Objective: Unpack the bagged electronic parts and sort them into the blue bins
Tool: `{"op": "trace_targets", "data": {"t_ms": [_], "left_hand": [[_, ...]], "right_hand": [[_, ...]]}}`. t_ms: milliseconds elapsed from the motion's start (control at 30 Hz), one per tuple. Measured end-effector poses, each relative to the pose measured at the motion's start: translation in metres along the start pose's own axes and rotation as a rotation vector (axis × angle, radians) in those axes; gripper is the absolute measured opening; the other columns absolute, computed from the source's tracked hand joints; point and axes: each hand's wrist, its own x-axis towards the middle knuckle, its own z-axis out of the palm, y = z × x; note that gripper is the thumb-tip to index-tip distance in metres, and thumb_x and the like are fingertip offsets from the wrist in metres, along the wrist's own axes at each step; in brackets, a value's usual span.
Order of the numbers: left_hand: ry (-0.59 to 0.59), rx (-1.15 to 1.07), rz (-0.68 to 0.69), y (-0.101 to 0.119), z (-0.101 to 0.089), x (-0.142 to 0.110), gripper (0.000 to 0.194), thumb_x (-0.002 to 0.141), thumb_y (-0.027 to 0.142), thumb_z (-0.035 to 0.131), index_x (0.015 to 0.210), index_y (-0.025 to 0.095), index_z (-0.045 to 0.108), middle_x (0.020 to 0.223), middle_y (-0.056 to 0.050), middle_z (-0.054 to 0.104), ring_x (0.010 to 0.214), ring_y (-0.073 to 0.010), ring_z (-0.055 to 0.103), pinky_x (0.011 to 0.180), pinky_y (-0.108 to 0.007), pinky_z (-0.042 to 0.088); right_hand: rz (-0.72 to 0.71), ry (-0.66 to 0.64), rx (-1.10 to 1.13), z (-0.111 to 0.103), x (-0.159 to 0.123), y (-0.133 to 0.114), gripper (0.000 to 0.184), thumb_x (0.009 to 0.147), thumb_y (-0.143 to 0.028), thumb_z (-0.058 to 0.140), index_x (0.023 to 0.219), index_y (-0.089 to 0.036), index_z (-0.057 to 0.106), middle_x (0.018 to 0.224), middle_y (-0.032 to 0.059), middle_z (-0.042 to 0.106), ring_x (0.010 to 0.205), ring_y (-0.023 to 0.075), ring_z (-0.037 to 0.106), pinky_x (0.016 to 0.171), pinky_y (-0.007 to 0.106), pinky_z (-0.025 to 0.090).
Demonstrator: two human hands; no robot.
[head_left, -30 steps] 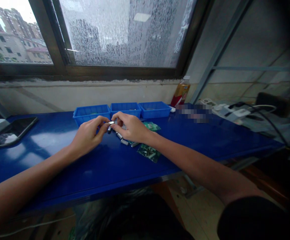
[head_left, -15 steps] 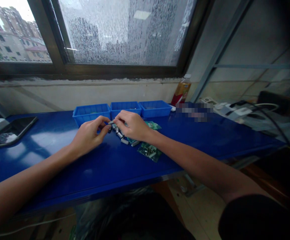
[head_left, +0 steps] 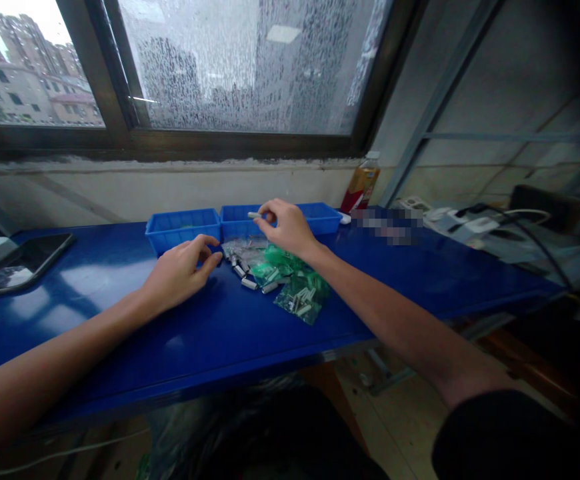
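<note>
While small cylinder (head_left: 253,215) is pinched by one end in right hand (head_left: 283,223), probably so other end is left exposed, it is held above middle bin (head_left: 235,231), apart from left hand (head_left: 177,270). Left thumb and fingers are parted, apparently gripping nothing, front-left of middle bin. Metal pieces (head_left: 249,284) are spread before middle bin, presumably for easy reach.

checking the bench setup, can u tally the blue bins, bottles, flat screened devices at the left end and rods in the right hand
Blue rectangular plastic bins: 3
Amber plastic bottle with red label: 1
Black flat glossy-screened device at left: 1
Small pale metallic-looking rod in the right hand: 1
Total: 6
</note>
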Motion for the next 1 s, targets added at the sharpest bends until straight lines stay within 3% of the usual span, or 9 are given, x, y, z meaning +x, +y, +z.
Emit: {"op": "trace_targets", "data": {"t_ms": [100,200,333,500,633,867,1000], "left_hand": [[-0.11,0.128,0.059,-0.007,0.007,0.001,0.045,0.089,0.041,0.036,0.125,0.016,0.047,0.108,-0.009,0.063,0.101,-0.0246,0.057,0.087,-0.038,0.044],[-0.208,0.223,0.104,-0.011,0.01,0.002,0.046,0.091,0.039,0.032,0.128,0.017,0.047,0.119,-0.011,0.059,0.11,-0.0267,0.053,0.093,-0.041,0.041],[-0.216,0.257,0.077,-0.012,0.006,0.003,0.038,0.088,0.038,0.038,0.115,0.018,0.055,0.111,-0.01,0.062,0.103,-0.0287,0.057,0.087,-0.041,0.045],[-0.136,0.116,0.045,-0.018,0.008,0.003,0.024,0.083,0.023,0.04,0.102,0.019,0.054,0.096,-0.007,0.064,0.087,-0.0223,0.061,0.076,-0.033,0.048],[-0.034,0.008,0.078,-0.016,0.012,0.003,0.018,0.084,0.022,0.039,0.096,0.017,0.052,0.092,-0.007,0.064,0.085,-0.0206,0.061,0.076,-0.032,0.047],[0.092,-0.094,0.111,-0.003,0.005,0.002,0.018,0.089,0.025,0.034,0.091,0.017,0.05,0.082,-0.005,0.064,0.074,-0.0172,0.061,0.067,-0.027,0.045],[0.097,-0.139,0.112,-0.001,0.004,0.0,0.018,0.09,0.025,0.035,0.089,0.017,0.051,0.076,-0.002,0.062,0.064,-0.0136,0.058,0.062,-0.024,0.043]], "right_hand": [[0.185,0.066,-0.109,-0.001,0.006,0.036,0.014,0.076,-0.027,0.059,0.079,-0.014,0.063,0.069,0.0024,0.057,0.066,0.0144,0.051,0.063,0.026,0.034],[0.288,0.06,-0.156,0.0,0.008,0.053,0.018,0.076,-0.032,0.059,0.079,-0.015,0.066,0.069,0.0031,0.059,0.065,0.0154,0.052,0.062,0.027,0.035],[0.302,-0.013,-0.208,0.004,0.007,0.05,0.022,0.077,-0.036,0.058,0.078,-0.016,0.068,0.071,0.0042,0.062,0.069,0.0174,0.054,0.064,0.028,0.036],[0.312,-0.023,-0.221,0.004,0.006,0.042,0.024,0.078,-0.034,0.057,0.089,-0.015,0.066,0.078,0.006,0.064,0.076,0.0197,0.056,0.07,0.031,0.039],[0.189,-0.026,-0.137,0.002,0.004,0.02,0.024,0.082,-0.033,0.052,0.09,-0.014,0.064,0.08,0.0066,0.062,0.079,0.0188,0.054,0.075,0.031,0.038],[-0.221,-0.304,0.106,0.007,-0.013,-0.044,0.028,0.079,-0.035,0.058,0.098,-0.014,0.059,0.079,0.0032,0.058,0.079,0.0158,0.05,0.073,0.028,0.035],[-0.246,-0.358,0.151,0.008,-0.019,-0.055,0.025,0.079,-0.032,0.059,0.096,-0.014,0.057,0.077,0.0022,0.057,0.075,0.0139,0.05,0.069,0.026,0.033]]}}
